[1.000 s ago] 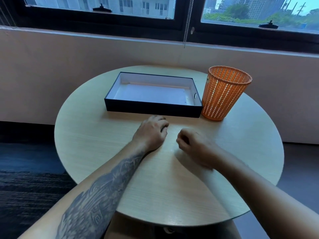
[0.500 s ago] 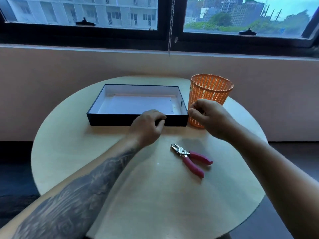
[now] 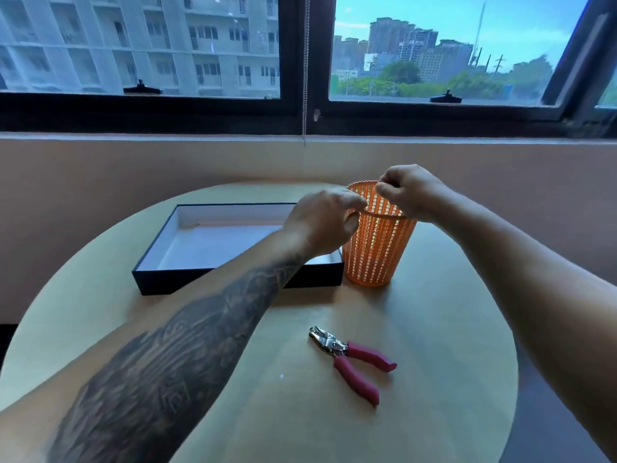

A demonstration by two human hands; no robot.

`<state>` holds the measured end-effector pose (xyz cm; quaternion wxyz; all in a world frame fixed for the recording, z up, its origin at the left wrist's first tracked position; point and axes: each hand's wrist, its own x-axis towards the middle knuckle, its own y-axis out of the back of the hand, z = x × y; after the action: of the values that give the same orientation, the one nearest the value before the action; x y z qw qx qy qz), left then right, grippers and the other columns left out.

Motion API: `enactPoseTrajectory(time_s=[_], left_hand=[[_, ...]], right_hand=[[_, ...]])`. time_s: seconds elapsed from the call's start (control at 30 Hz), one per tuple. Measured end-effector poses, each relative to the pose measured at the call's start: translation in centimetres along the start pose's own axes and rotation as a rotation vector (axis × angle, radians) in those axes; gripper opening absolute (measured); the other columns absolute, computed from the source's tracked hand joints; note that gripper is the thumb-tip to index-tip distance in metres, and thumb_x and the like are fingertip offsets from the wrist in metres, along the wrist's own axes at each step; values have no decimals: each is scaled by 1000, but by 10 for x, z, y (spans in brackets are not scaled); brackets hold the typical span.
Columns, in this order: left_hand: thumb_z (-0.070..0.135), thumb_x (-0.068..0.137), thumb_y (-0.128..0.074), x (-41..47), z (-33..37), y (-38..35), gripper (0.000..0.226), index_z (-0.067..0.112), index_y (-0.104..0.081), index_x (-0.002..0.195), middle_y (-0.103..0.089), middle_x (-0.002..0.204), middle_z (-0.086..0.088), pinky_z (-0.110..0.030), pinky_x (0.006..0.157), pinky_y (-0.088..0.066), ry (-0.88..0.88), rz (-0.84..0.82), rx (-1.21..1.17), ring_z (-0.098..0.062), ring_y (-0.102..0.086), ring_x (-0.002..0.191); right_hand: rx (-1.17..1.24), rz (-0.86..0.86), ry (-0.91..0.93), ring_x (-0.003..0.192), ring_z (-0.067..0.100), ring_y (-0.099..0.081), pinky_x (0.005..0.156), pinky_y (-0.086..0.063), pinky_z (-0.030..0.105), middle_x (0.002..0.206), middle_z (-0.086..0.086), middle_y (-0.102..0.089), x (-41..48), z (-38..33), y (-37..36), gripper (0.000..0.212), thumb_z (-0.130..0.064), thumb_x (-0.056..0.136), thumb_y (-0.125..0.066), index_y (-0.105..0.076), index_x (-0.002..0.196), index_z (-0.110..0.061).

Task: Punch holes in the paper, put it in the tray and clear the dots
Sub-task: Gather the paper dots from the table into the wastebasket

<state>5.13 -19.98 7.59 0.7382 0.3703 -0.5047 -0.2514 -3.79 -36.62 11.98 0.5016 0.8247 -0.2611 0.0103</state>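
My left hand (image 3: 322,222) hovers at the left rim of the orange mesh basket (image 3: 374,252), fingers curled against the thumb. My right hand (image 3: 412,192) is above the basket's opening, its fingertips pinched together. Nothing can be made out between the fingers of either hand. The black tray (image 3: 200,283) with a white inside stands left of the basket, and a white sheet of paper (image 3: 217,243) lies flat in it. A hole punch (image 3: 350,357) with pink handles lies on the table in front of the basket. One tiny white dot (image 3: 281,376) lies left of the punch.
Everything stands on a round, pale wooden table (image 3: 440,329) against a beige wall below a dark-framed window. My tattooed left forearm crosses over the tray's front right corner. A thin blind cord (image 3: 304,95) hangs at the window's middle.
Both hands rose from the table and moved away from me to the orange basket. The view lifted, and the hole punch came into sight where my hands had been.
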Motion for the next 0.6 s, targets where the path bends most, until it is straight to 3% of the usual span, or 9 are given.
enactPoseTrajectory(time_s=[0.23, 0.4, 0.6], left_hand=[[21, 88, -59, -8, -1, -9, 35, 25, -72, 120, -70, 127, 7, -34, 90, -53, 20, 63, -28, -18, -67, 111], [18, 89, -59, -12, 0, -13, 38, 24, -70, 125, -67, 132, 6, -33, 91, -52, 39, 75, -68, -17, -64, 117], [18, 89, -56, -14, 3, -13, 39, 22, -69, 126, -67, 133, 5, -39, 93, -54, 54, 70, -96, -18, -63, 120]], right_hand=[[123, -64, -110, 84, 17, -69, 72, -56, 27, 93, 4, -70, -1, 11, -4, 18, -29, 103, -54, -66, 106, -15], [144, -81, -120, 87, 16, -67, 72, -55, 25, 97, 3, -69, -1, 12, -3, 17, -26, 104, -54, -66, 108, -15], [87, -47, -57, 80, 13, -63, 61, -48, 19, 92, 1, -67, -2, 13, -5, 8, -18, 99, -61, -69, 100, -16]])
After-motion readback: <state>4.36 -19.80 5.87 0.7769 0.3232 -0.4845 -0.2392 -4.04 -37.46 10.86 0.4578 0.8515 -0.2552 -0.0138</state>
